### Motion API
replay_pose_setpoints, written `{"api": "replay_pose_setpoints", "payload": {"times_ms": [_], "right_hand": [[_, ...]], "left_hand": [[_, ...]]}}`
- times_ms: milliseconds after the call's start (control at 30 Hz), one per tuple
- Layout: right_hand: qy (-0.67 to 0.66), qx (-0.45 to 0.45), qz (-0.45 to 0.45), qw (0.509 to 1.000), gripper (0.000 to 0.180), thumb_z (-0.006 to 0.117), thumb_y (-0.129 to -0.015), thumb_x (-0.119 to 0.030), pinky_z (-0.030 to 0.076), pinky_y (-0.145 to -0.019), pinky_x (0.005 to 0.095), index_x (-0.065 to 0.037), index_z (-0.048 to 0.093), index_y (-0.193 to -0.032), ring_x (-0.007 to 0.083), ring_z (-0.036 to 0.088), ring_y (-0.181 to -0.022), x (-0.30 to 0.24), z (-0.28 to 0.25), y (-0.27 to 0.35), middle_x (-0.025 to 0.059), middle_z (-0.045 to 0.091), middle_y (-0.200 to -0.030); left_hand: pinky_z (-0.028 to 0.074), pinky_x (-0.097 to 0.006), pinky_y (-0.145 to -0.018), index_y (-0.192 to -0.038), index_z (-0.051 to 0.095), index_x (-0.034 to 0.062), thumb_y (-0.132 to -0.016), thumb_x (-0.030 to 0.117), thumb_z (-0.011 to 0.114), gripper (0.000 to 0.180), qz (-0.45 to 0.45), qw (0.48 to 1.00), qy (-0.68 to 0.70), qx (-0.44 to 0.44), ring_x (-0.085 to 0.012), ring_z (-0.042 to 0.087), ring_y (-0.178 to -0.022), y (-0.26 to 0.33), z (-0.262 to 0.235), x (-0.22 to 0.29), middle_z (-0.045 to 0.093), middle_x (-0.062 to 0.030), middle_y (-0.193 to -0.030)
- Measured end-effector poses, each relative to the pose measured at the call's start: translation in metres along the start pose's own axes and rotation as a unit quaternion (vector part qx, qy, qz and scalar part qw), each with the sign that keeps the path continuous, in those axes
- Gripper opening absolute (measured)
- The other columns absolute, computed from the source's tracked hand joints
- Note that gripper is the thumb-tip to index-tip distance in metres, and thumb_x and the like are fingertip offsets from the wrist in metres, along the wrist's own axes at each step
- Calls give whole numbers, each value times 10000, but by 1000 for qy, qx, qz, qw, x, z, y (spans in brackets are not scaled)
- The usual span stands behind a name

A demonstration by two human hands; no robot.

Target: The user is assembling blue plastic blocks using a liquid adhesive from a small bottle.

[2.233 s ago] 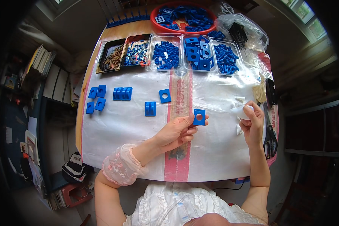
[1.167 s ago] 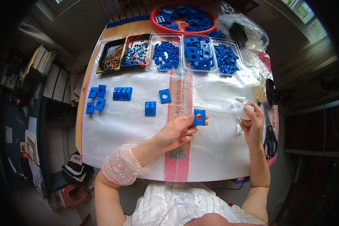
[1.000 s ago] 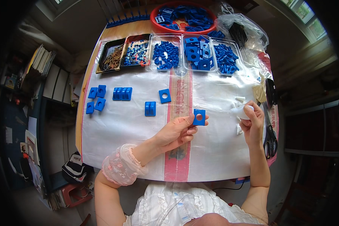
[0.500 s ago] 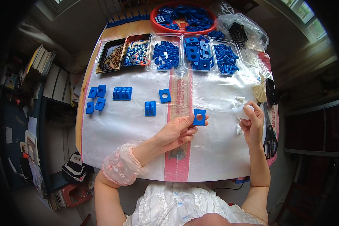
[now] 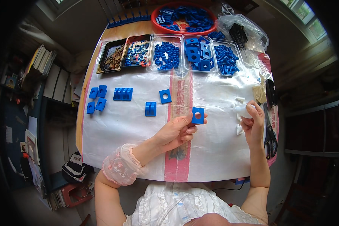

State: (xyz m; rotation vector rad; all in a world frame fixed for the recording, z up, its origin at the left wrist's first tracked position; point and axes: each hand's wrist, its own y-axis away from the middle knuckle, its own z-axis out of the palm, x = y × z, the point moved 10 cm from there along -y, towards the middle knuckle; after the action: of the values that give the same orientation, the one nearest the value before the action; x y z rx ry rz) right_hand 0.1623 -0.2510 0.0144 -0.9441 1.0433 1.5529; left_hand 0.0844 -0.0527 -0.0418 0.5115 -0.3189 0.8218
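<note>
Left hand (image 5: 179,130) pinches a blue square plate (image 5: 198,109) over the near-middle of the table; right hand (image 5: 254,117) grips a white squeeze bottle (image 5: 243,112) to its right.
The left forearm reaches in from the near left, thumb and fingers closed on the plate's left edge, its round hole facing up toward the viewer; the right forearm stands nearly straight, fingers curled around the bottle, whose narrow end points left, apart from the plate. Along the far side run five trays: a black tray (image 5: 106,48) of brass-coloured screws (image 5: 115,60), a second black one with small mixed pieces (image 5: 137,54), then three clear trays holding small blue parts (image 5: 166,52), blue holed plates (image 5: 193,56) and slender blue parts (image 5: 226,60). Beyond them, a red basin (image 5: 153,25) holds more blue pieces (image 5: 197,17).
</note>
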Motion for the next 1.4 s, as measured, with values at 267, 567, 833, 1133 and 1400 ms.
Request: {"api": "replay_pose_setpoints", "payload": {"times_ms": [267, 567, 833, 1133, 1400], "right_hand": [[1, 2, -4, 1000, 169, 629, -916, -197, 155, -392, 173, -123, 538, -794, -21, 264, -463, -2, -4, -2, -99, 381, -585], [13, 12, -6, 1000, 181, 638, -910, -201, 151, -396, 176, -125, 535, -783, -21, 262, -463, -3, -4, -2, -101, 378, -586], [18, 9, -7, 1000, 184, 640, -907, -198, 149, -400, 173, -124, 532, -778, -25, 258, -463, -4, -3, -2, -102, 378, -589], [14, 3, -8, 1000, 177, 639, -907, -188, 153, -401, 173, -124, 534, -781, -24, 265, -465, -4, -3, -2, -99, 389, -591], [14, 8, -6, 1000, 162, 638, -908, -178, 153, -401, 174, -117, 541, -794, -24, 269, -463, -3, -4, -3, -97, 399, -593]], "left_hand": [[343, -164, -545, -1405, 417, 1, -1020, 415, 469, 568, 19, 1000, 21, 4, -37, 371, -734, 0, -2, 5, 524, -22, -1163], [363, -147, -542, -1366, 489, 36, -1004, 450, 477, 550, 21, 1000, 22, 1, -29, 397, -731, -1, -3, 5, 559, -35, -1202], [369, -145, -546, -1365, 488, 30, -1005, 449, 476, 552, 23, 999, 22, -1, -31, 398, -732, -1, -3, 5, 558, -45, -1207], [349, -157, -551, -1413, 411, 5, -1019, 415, 470, 571, 21, 1000, 22, -1, -32, 360, -725, 1, 1, 7, 523, -11, -1146], [353, -156, -552, -1411, 413, 7, -1021, 416, 463, 566, 20, 1000, 21, 2, -34, 363, -726, 1, 0, 7, 523, -11, -1143]]}}
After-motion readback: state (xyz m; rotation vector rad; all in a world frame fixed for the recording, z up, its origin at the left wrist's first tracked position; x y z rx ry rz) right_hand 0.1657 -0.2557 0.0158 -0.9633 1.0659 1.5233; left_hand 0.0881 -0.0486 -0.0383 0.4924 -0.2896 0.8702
